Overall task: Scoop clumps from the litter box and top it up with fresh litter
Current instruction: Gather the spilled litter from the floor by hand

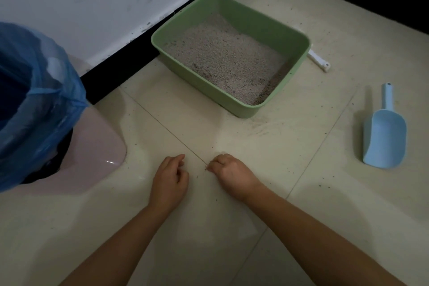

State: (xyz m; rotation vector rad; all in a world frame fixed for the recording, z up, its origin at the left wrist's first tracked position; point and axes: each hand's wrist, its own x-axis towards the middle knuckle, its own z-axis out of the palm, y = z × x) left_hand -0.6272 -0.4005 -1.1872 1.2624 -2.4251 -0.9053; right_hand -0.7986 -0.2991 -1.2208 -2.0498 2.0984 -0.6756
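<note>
A green litter box holding pale grey litter stands on the tiled floor against the wall. To its right lies a light blue scoop, out of reach of both hands. A white handle pokes out from behind the box's right side. My left hand rests low on the floor in front of the box, fingers curled, with nothing visible in it. Beside it, my right hand has its fingers curled down, fingertips pinching at a few stray litter grains on the tile.
A pink bin lined with a blue plastic bag stands at the left, close to my left hand. Loose grains and dust are scattered over the floor around the box. A black skirting runs along the wall behind.
</note>
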